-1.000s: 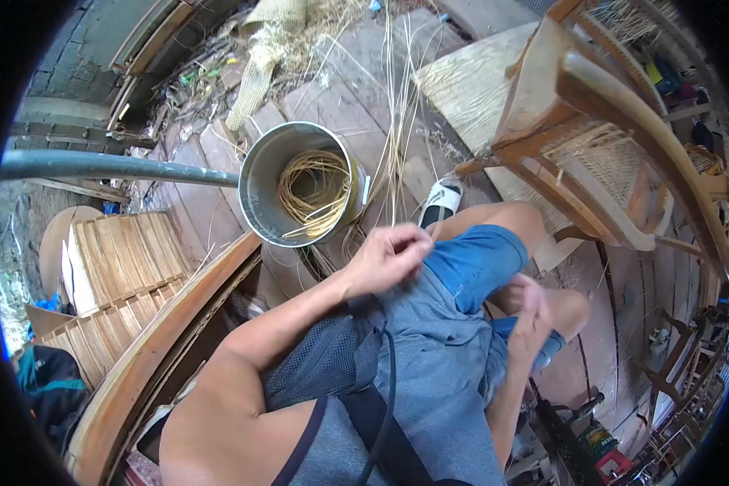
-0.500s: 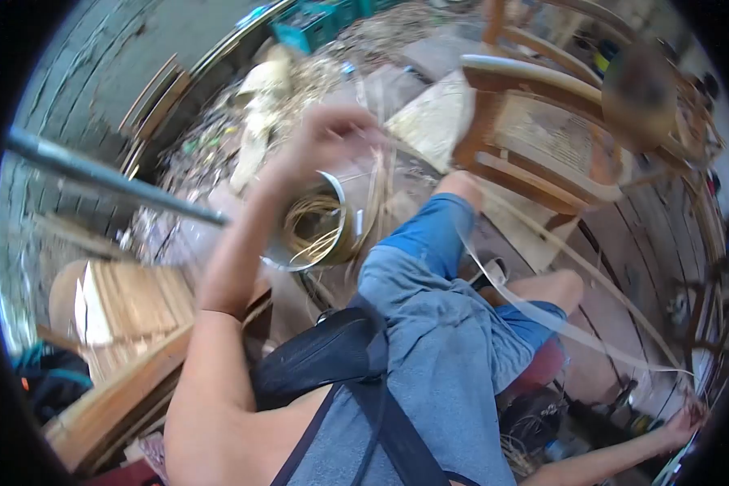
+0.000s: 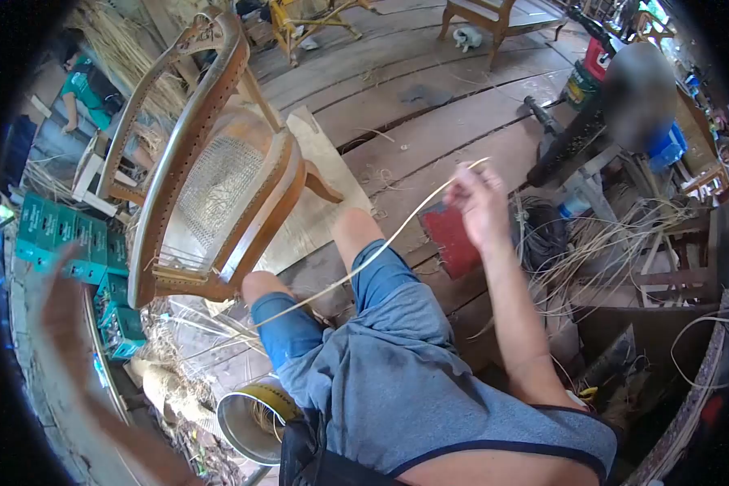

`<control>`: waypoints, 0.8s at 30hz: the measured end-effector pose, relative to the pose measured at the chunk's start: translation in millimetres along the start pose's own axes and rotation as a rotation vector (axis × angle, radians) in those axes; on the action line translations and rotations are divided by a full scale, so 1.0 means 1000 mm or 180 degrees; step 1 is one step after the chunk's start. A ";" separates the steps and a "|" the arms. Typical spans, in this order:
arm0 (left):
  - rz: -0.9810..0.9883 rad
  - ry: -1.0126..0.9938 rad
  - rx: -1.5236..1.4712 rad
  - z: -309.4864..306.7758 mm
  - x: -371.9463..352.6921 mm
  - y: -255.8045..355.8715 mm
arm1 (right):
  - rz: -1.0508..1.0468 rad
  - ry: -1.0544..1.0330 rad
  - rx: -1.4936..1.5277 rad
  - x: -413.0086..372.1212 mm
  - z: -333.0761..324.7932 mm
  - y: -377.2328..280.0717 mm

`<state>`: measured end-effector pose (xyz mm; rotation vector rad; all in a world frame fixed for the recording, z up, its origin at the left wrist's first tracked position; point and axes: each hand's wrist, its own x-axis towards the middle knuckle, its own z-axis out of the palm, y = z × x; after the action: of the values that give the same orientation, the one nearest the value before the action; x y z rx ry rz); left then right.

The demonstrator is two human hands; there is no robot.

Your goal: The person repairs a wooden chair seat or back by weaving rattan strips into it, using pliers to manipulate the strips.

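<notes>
Pinched in the fingers of my right hand [image 3: 479, 206] is a thin pale rattan strip [image 3: 381, 253]. It runs in a long curve down across my knees toward the floor on the left, its short end sticking out past my fingertips. My left hand [image 3: 61, 304] is raised at the far left near the green crates, smeared by motion, so I cannot see its grip. A wooden chair [image 3: 259, 206] with a woven cane seat [image 3: 219, 182] stands before my knees. Loose strands hang at its lower edge. Beside my thigh is a yellow bucket [image 3: 277, 397] with coiled cane inside.
Green crates [image 3: 49, 231] are stacked at left, and a person in a green shirt [image 3: 89, 91] sits beyond. A plywood board [image 3: 336, 166] lies under the chair. A red board [image 3: 449, 243] is on the plank floor. Tangled cane strips [image 3: 624, 235] lie at right.
My view has swung to the right, bringing the chair in front of me. My right hand has come up with the strip; my left hand has gone from above the bucket to the far left.
</notes>
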<state>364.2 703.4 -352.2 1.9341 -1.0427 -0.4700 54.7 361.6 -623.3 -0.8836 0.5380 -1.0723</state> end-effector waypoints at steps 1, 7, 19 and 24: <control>-0.0477 -0.0521 -0.1068 0.073 0.014 0.007 | 0.0019 -0.0106 0.0048 -0.012 0.024 0.010; 0.0341 -0.0942 -0.0237 0.268 0.053 -0.039 | -0.0009 -0.0560 -0.0297 -0.034 0.079 0.020; -0.0366 0.0059 0.2146 0.068 -0.075 -0.221 | -0.0206 0.0171 -0.0207 0.080 -0.022 0.013; -0.0654 0.0300 0.2996 -0.041 -0.179 -0.376 | -0.0501 0.0294 -0.0318 0.082 -0.041 -0.007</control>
<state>470.2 973.6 -654.2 2.8714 -1.1066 0.0454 53.2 270.8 -638.1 -0.9799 0.6106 -1.2424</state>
